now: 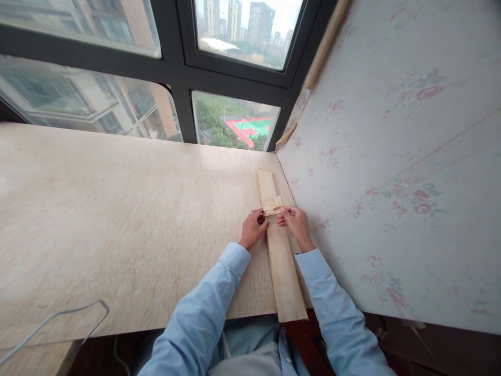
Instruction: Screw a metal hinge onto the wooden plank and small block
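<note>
A long pale wooden plank [282, 271] lies on the marble-patterned table [117, 224], running from the front edge toward the window along the right wall. A small tan sheet, like sandpaper [273, 204], rests across the plank. My left hand [253, 227] pinches the sheet's left edge with closed fingers. My right hand [295, 221] grips its right edge, fingers curled. Both hands sit on either side of the plank, light blue sleeves behind them.
A floral-papered wall [391, 156] rises close on the right of the plank. Dark-framed windows [180, 73] stand behind the table. A white cable [58, 318] loops over the table's front left edge. The plank's near end overhangs the front edge.
</note>
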A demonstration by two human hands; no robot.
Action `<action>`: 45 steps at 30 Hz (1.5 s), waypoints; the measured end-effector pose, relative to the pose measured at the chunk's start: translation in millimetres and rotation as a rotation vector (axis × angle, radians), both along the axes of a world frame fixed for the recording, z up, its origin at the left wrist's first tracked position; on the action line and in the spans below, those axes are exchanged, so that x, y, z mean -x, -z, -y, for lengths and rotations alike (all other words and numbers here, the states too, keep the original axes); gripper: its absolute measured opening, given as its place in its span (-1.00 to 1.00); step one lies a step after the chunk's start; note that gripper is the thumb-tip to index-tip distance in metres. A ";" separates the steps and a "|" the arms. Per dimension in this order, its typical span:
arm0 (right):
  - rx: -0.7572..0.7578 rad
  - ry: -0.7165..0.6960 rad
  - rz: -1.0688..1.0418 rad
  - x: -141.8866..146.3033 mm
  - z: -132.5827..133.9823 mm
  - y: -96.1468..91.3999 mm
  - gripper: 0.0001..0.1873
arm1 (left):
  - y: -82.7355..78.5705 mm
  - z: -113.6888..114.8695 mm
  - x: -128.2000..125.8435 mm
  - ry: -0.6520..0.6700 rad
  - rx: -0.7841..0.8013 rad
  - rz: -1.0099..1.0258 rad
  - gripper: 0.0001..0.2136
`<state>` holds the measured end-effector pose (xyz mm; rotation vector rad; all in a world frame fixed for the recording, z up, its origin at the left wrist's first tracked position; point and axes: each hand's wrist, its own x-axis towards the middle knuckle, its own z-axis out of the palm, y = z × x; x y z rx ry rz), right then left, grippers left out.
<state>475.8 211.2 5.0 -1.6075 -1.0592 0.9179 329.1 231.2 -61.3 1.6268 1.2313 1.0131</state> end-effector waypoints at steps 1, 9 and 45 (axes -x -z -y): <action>-0.022 -0.014 0.010 4.5 0.6 -3.4 -0.73 | 0.4 0.1 -0.1 -0.002 0.001 -0.004 -0.56; -0.206 -0.176 0.381 39.5 -7.1 -15.5 -0.74 | 1.3 -4.4 -3.7 -0.058 0.212 0.369 -0.46; -0.272 -0.260 0.446 10.9 30.7 32.3 -0.80 | -30.9 12.7 13.8 -0.070 0.182 0.449 -0.36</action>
